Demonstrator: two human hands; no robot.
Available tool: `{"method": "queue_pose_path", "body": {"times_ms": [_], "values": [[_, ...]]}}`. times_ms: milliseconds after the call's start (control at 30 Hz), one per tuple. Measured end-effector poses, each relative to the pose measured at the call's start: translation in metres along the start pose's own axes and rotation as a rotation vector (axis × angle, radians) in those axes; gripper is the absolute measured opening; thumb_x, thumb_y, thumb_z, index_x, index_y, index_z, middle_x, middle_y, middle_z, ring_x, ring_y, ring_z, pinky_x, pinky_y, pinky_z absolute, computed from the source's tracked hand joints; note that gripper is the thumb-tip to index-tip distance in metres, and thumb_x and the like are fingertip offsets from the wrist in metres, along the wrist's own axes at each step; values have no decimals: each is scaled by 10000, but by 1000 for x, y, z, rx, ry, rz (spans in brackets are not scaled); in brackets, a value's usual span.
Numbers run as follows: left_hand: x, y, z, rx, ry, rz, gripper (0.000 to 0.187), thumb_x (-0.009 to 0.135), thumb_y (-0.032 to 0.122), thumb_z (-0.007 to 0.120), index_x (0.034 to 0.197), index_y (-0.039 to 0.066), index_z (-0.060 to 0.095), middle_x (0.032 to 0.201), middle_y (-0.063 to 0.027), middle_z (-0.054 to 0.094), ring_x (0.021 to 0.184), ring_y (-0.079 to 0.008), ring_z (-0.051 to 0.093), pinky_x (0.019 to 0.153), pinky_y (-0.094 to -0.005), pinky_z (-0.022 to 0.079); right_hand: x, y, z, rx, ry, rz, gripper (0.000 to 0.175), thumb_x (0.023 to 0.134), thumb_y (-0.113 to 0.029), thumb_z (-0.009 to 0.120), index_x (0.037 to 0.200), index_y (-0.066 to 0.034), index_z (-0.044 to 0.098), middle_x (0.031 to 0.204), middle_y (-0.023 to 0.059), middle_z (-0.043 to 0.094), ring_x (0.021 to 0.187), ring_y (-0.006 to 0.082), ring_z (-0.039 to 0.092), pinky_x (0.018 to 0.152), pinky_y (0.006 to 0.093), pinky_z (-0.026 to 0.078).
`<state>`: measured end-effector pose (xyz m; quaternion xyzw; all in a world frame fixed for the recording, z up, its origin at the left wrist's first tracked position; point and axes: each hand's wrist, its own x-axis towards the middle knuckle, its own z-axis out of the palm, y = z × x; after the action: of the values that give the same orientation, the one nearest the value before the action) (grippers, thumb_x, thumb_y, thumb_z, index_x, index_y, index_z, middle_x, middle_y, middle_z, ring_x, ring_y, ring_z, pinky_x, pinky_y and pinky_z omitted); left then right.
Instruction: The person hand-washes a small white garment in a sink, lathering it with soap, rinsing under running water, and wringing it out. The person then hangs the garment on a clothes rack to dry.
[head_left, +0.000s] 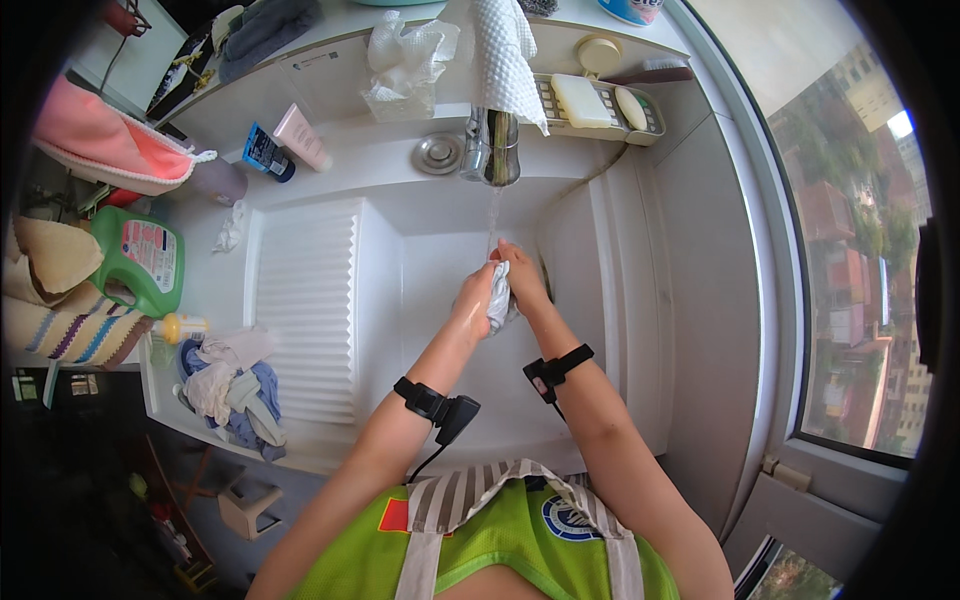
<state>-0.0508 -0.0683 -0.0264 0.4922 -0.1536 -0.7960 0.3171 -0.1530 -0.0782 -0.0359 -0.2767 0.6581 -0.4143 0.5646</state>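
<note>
Both my hands are together over the basin of a white laundry sink (442, 262). Bunched between them is a wet white cloth (498, 298). My left hand (475, 294) grips it from the left, and my right hand (523, 277) presses on it from the right. A thin stream of water (494, 210) falls from the chrome faucet (495, 150) onto or just beside my fingertips. Some of the cloth is hidden by my fingers and palms.
A ribbed washboard (304, 307) slopes along the sink's left side. Crumpled clothes (236, 386) lie on the left front corner. Behind them stands a green detergent jug (146, 259). Soap bars (581, 101) rest in a tray right of the faucet, and a window (862, 262) borders the right.
</note>
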Motion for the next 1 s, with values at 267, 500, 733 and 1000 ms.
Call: {"method": "queue_pose_path", "body": {"times_ms": [267, 500, 733, 1000], "values": [[-8, 42, -26, 728, -198, 190, 525, 964, 487, 347, 1233, 57, 482, 1275, -105, 489, 1201, -212, 438, 1005, -330, 326, -35, -17, -26, 56, -519, 117, 760, 774, -520, 673, 1286, -7, 446, 1173, 137, 552, 1084, 218, 527, 897, 320, 426], [-32, 57, -12, 1150, -257, 347, 712, 940, 576, 296, 1434, 75, 196, 1228, -213, 523, 1195, -336, 474, 1001, -381, 347, -29, -18, -26, -295, -495, 5, 680, 764, -444, 703, 1238, 0, 503, 1125, 155, 599, 1059, 238, 559, 879, 330, 438], [-33, 54, -32, 1169, -185, 375, 845, 824, 446, 636, 1431, 51, 201, 1083, -190, 613, 1037, -280, 584, 911, -346, 424, -38, -37, -14, -699, -253, -366, 345, 811, -350, 652, 918, -22, 632, 765, 192, 640, 743, 336, 613, 665, 389, 471], [-18, 40, -82, 1230, 30, 556, 668, 770, 213, 717, 1346, 86, 403, 1129, -99, 580, 1058, -208, 540, 887, -375, 437, -44, -43, -1, -753, -152, -676, 256, 855, -255, 603, 931, -11, 615, 910, 191, 627, 804, 344, 601, 698, 402, 471]]}}
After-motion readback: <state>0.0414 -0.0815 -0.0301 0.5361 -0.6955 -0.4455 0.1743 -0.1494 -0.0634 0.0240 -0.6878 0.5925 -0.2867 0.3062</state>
